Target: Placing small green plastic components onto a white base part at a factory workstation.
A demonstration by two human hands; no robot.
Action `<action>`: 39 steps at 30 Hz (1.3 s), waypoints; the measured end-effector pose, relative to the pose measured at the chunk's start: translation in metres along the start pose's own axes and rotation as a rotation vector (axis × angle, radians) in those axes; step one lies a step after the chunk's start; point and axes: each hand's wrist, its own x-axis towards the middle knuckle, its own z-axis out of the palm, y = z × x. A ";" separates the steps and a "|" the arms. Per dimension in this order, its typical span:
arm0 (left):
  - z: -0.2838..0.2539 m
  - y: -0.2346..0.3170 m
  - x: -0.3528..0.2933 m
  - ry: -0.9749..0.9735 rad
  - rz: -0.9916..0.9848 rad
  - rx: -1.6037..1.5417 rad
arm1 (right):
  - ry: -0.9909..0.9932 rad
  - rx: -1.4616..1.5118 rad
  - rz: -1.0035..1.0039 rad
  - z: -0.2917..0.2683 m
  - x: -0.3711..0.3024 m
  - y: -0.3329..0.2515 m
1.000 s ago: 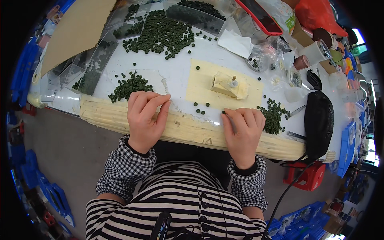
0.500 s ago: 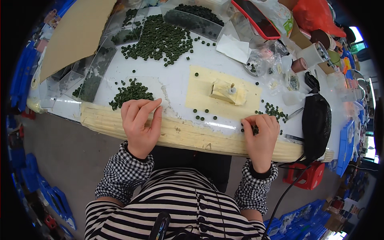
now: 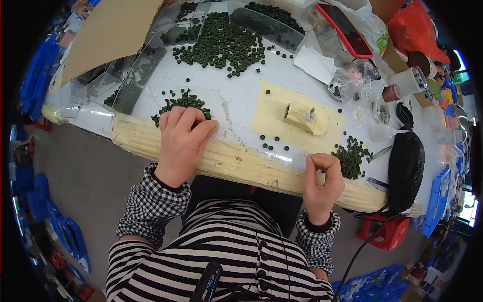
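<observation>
My left hand (image 3: pixel 182 143) is at the near edge of a small heap of dark green, bead-like pieces (image 3: pixel 183 100), its fingers curled over the heap's lower side. Thumb and forefinger meet in a pinch; anything between them is too small to make out. My right hand (image 3: pixel 323 183) hovers by the table's padded front edge, thumb and forefinger pressed together, and I cannot see what they hold. Just right of it lies another heap of green pieces (image 3: pixel 352 158). Between the hands and farther back, a small tape-wrapped block with an upright pin (image 3: pixel 306 119) sits on a yellow sheet (image 3: pixel 266 108).
A large spread of green pieces (image 3: pixel 221 43) lies at the back beside clear trays (image 3: pixel 266 25). Cardboard (image 3: pixel 108 38) covers the left side. A red-framed phone (image 3: pixel 347 30), white paper (image 3: pixel 315 64), plastic bags and a black pouch (image 3: pixel 404 166) crowd the right.
My left hand has moved onto the left heap, and its thumb and forefinger have come together. The right hand has drawn left, off the right heap. The whole view has shifted slightly.
</observation>
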 end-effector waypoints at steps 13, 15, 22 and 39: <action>0.034 0.074 0.027 -0.411 -0.623 -1.787 | -0.122 0.780 0.509 0.005 0.006 -0.017; 0.041 0.077 0.027 -0.400 -0.645 -1.853 | -0.119 0.780 0.516 0.003 0.006 -0.016; 0.041 0.081 0.029 -0.333 -0.609 -1.809 | -0.084 0.849 0.519 0.007 0.010 -0.013; 0.041 0.088 0.024 -0.193 -0.435 -1.573 | -0.058 0.740 0.419 0.010 0.008 -0.015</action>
